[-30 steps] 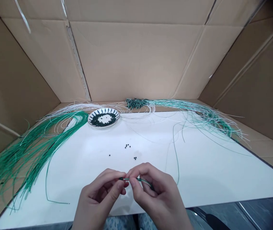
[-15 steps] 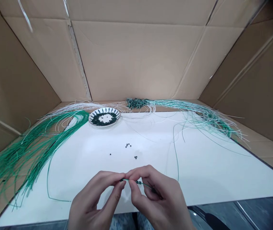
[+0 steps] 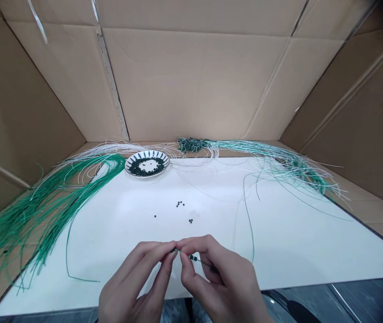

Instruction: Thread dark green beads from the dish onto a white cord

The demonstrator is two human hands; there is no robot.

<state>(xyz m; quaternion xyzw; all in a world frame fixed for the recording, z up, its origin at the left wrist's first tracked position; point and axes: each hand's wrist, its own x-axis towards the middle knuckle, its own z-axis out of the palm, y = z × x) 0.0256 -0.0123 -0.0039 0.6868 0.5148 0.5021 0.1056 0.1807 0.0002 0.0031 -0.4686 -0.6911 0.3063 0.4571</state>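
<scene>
Near the front edge of the table my two hands meet fingertip to fingertip. Thumb and forefinger of my left hand [image 3: 139, 276] pinch a tiny black bead [image 3: 173, 250], partly covered by the fingertips. My right hand [image 3: 220, 273] is closed on a thin green cord [image 3: 202, 261], which runs from the bead back under the palm. Several black beads [image 3: 193, 258] are strung on that cord just behind the right fingertips. More dark beads seem to sit deeper in the right hand, half hidden. Loose black beads [image 3: 190, 220] lie on the table beyond my fingers.
A striped plate [image 3: 128, 167] holds many black beads at the back. Green cords [image 3: 60, 197] spread over the left side of the white table [image 3: 289, 242]. A bundle of white and green strands [image 3: 245, 146] lies along the back right. Cardboard walls [image 3: 191, 80] surround the table.
My left fingertips have risen slightly and closed further over the bead. The right hand has tilted a little, and the strung beads sit slightly lower. The loose beads are where they were.
</scene>
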